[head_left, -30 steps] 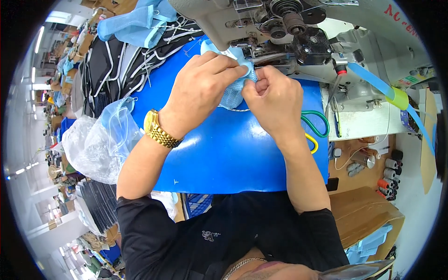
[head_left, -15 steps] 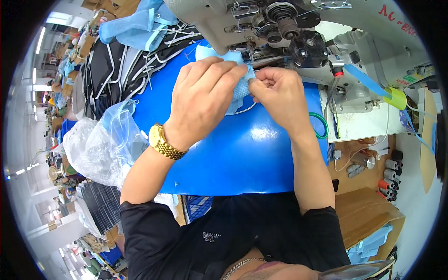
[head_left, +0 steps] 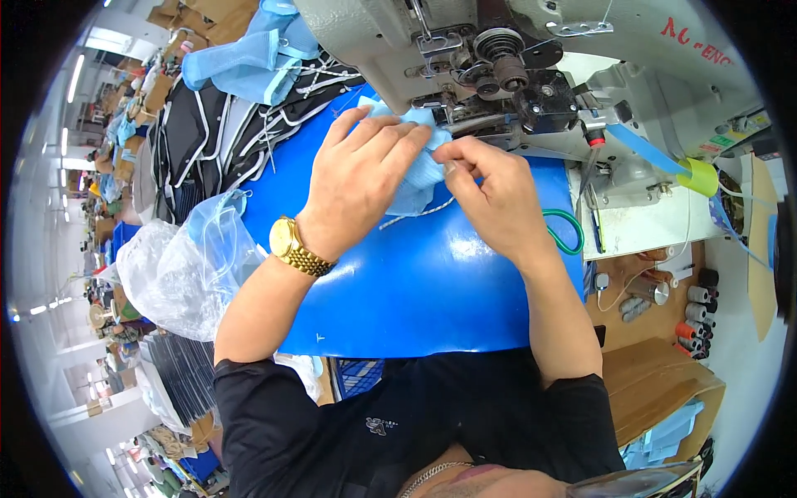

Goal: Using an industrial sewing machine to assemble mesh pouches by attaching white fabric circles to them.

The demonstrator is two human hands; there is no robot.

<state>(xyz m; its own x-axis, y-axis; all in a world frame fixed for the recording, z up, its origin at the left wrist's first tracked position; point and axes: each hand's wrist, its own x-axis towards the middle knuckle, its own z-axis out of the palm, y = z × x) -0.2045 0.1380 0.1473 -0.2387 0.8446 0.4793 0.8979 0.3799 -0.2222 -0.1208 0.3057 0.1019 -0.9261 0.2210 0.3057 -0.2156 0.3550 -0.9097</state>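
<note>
A light-blue textured fabric piece (head_left: 418,178) lies under the presser area of the sewing machine (head_left: 477,116). My left hand (head_left: 359,178), with a gold watch on its wrist, rests over the fabric's left part, its fingers stretched forward and slightly apart. Its thumb is hidden. Thumb and forefinger of my right hand (head_left: 488,189) are pinched together at the fabric's right edge, close to the machine's foot. From under the fabric a thin pale cord (head_left: 419,213) trails onto the blue work surface (head_left: 398,307).
Left of the work surface are black pieces with white piping (head_left: 207,133), light-blue mesh pieces (head_left: 237,62) and a clear plastic bag (head_left: 170,270). A green ring (head_left: 567,232) lies right of my right hand. Thread spools (head_left: 693,315) and a cardboard box (head_left: 656,386) stand lower right.
Both hands have come slightly nearer to me, and more of the blue fabric and its cord shows below them. My right hand still pinches at the right edge.
</note>
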